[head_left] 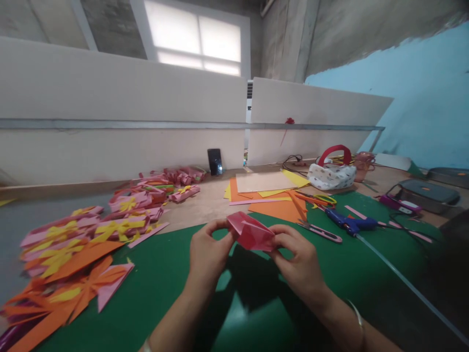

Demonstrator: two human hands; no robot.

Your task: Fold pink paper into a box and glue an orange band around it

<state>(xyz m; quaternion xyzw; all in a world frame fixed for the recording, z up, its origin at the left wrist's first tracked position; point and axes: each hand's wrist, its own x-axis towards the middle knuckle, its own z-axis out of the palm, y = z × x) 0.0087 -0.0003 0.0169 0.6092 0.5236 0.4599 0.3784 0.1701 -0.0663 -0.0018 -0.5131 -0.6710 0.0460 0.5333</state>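
At the far right, a white patterned bag (331, 177) with a red handle (334, 149) stands on the table; what it holds is hidden from this angle. Just to its right is a pinkish cup-like vessel (362, 168), its contents too blurred to tell, and farther right sits a dark grey case (427, 195), closed on top. The folded pink paper (251, 232) is in the near middle, held up between the two hands above the green mat (157, 278), on which a shadow falls. The left hand (210, 249) pinches its left end between thumb and fingers; the right hand (297, 250) grips its right end the same way. To the right of the right hand lie a craft knife (324, 232) and a blue glue gun (350, 223); well to the left, pink, yellow and orange paper pieces (119, 230) form a heap.
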